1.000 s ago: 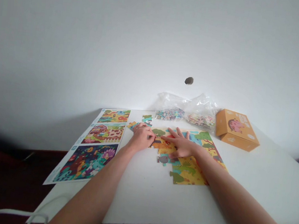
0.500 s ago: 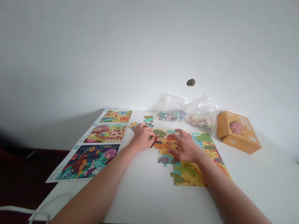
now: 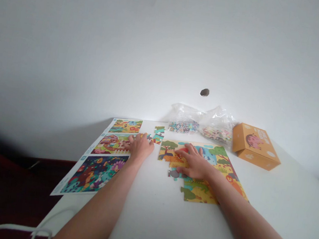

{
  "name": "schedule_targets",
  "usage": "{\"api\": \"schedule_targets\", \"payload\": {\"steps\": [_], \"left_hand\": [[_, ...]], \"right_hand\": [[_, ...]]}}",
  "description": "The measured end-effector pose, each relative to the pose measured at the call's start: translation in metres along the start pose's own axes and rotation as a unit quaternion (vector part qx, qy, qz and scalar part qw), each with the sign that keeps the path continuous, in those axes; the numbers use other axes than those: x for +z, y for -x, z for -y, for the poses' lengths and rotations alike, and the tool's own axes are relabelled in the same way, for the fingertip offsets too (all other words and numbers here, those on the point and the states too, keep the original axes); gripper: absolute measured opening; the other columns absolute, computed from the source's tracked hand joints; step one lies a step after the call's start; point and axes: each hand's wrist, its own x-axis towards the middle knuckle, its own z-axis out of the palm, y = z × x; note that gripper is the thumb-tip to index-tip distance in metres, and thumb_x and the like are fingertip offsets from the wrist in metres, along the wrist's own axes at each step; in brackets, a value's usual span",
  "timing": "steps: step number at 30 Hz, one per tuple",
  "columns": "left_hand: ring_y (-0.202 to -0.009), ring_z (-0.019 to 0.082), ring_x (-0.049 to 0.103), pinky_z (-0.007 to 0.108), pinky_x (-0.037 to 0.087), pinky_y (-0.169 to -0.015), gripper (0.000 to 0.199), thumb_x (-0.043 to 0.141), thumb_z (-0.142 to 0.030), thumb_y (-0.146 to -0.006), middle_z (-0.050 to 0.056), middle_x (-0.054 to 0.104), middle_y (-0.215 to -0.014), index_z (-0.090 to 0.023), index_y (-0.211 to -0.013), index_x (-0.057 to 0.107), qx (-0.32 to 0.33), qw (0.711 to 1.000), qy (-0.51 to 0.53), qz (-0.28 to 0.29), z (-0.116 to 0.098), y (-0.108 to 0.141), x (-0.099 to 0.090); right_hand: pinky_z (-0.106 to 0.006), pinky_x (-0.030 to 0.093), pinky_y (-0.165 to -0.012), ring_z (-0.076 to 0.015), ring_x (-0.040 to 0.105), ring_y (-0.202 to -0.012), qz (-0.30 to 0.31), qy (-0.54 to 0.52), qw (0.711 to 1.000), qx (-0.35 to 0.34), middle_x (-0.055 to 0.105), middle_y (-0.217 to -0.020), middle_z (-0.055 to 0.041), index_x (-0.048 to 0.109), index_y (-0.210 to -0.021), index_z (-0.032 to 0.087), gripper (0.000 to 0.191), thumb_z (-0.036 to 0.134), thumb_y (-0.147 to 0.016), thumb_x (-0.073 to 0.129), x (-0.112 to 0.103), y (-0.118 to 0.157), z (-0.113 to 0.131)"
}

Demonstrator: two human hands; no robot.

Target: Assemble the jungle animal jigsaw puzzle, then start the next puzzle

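Under the right hand [image 3: 195, 162], the jigsaw [image 3: 200, 191] lies crosswise.

Readable text: none here, sadly, everything's too small or blurry
Orange cardboard box [image 3: 255, 147] lid: some printing next to the pig drawing [image 3: 254, 141], can't make out a word
Picture sheet [image 3: 94, 175]: tiny blue corner tags, also unreadable

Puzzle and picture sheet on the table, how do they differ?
The jigsaw puzzle is cut into pieces with a ragged, unfinished edge; the picture sheet is one unbroken piece. The puzzle shows one scene; the sheet shows three stacked pictures. The right hand rests on the puzzle, the left hand on the sheet. Both lie flat on the white table, brightly coloured.
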Motion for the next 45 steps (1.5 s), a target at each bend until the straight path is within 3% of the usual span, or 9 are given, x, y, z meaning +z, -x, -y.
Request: {"api": "schedule_targets", "payload": {"steps": [10,15,20,25,34,37,39,42,45], "left_hand": [[-0.115,0.045,0.044,0.068,0.031,-0.091,0.032,0.062,-0.033,-0.078,0.015,0.067,-0.115,-0.026,-0.108,0.07,-0.009,1.0,-0.012,-0.006,0.006,-0.006,-0.003],[-0.116,0.047,0.043,0.069,0.031,-0.088,0.037,0.06,-0.029,-0.079,0.016,0.064,-0.121,-0.026,-0.114,0.069,-0.024,1.0,-0.005,0.016,0.005,-0.007,-0.004],[-0.125,0.045,0.038,0.069,0.026,-0.096,0.032,0.059,-0.019,-0.076,0.006,0.063,-0.131,-0.032,-0.101,0.075,0.054,0.997,0.037,0.033,0.001,-0.004,0.0],[-0.129,0.044,0.035,0.075,0.015,-0.101,0.04,0.061,-0.025,-0.077,0.002,0.063,-0.134,-0.037,-0.115,0.069,0.127,0.987,0.058,0.073,-0.002,-0.001,0.002],[-0.12,0.041,0.042,0.072,0.023,-0.101,0.045,0.062,-0.023,-0.077,0.008,0.066,-0.126,-0.033,-0.121,0.066,0.126,0.988,0.053,0.076,-0.004,-0.003,-0.001],[-0.119,0.039,0.046,0.067,0.028,-0.104,0.051,0.066,-0.021,-0.074,0.009,0.064,-0.123,-0.032,-0.123,0.066,0.117,0.99,0.059,0.055,-0.006,-0.005,-0.003],[-0.113,0.032,0.052,0.058,0.036,-0.104,0.054,0.065,-0.016,-0.072,0.009,0.061,-0.12,-0.029,-0.124,0.065,0.116,0.988,0.1,0.038,-0.006,-0.007,-0.002],[-0.09,0.019,0.06,0.04,0.051,-0.093,0.054,0.06,-0.009,-0.073,0.008,0.057,-0.11,-0.024,-0.124,0.066,0.113,0.968,0.221,0.018,-0.006,-0.01,0.001],[-0.076,0.013,0.061,0.029,0.055,-0.078,0.05,0.058,-0.011,-0.074,0.006,0.057,-0.106,-0.022,-0.122,0.067,0.102,0.933,0.346,0.003,-0.008,-0.011,0.004]], "right_hand": [[-0.069,0.013,-0.112,-0.04,0.02,-0.145,-0.009,0.005,1.0,-0.006,0.033,-0.148,-0.0146,0.043,-0.146,0.037,0.073,0.061,-0.081,0.064,0.0,0.0,-0.002],[-0.07,0.011,-0.112,-0.0404,0.016,-0.146,-0.004,0.001,1.0,-0.008,0.03,-0.151,-0.0144,0.043,-0.147,0.038,0.074,0.064,-0.081,0.063,0.001,-0.001,-0.004],[-0.071,0.009,-0.112,-0.0405,0.017,-0.146,-0.002,0.0,1.0,-0.004,0.029,-0.152,-0.014,0.042,-0.147,0.038,0.075,0.064,-0.081,0.063,0.0,-0.001,-0.004],[-0.07,0.009,-0.113,-0.0402,0.02,-0.145,-0.001,0.003,1.0,-0.002,0.029,-0.152,-0.0146,0.044,-0.147,0.037,0.074,0.064,-0.08,0.063,-0.002,0.001,-0.002],[-0.067,0.013,-0.113,-0.0393,0.023,-0.144,-0.013,0.009,1.0,-0.013,0.032,-0.15,-0.014,0.046,-0.145,0.037,0.073,0.064,-0.08,0.063,-0.001,0.0,-0.005],[-0.068,0.013,-0.113,-0.0392,0.024,-0.144,-0.013,0.011,1.0,-0.014,0.033,-0.15,-0.0138,0.045,-0.145,0.037,0.074,0.065,-0.08,0.063,0.0,-0.001,-0.007],[-0.068,0.012,-0.113,-0.0391,0.024,-0.144,-0.012,0.011,1.0,-0.014,0.033,-0.15,-0.0134,0.045,-0.145,0.037,0.074,0.065,-0.079,0.063,0.0,-0.001,-0.007],[-0.067,0.013,-0.114,-0.0391,0.023,-0.144,-0.015,0.013,1.0,-0.013,0.034,-0.15,-0.0131,0.046,-0.145,0.037,0.075,0.065,-0.078,0.064,0.0,-0.001,-0.007],[-0.065,0.017,-0.113,-0.0388,0.024,-0.143,-0.024,0.015,0.999,-0.018,0.036,-0.149,-0.0137,0.049,-0.143,0.035,0.072,0.065,-0.079,0.064,-0.001,-0.001,-0.007]]}}
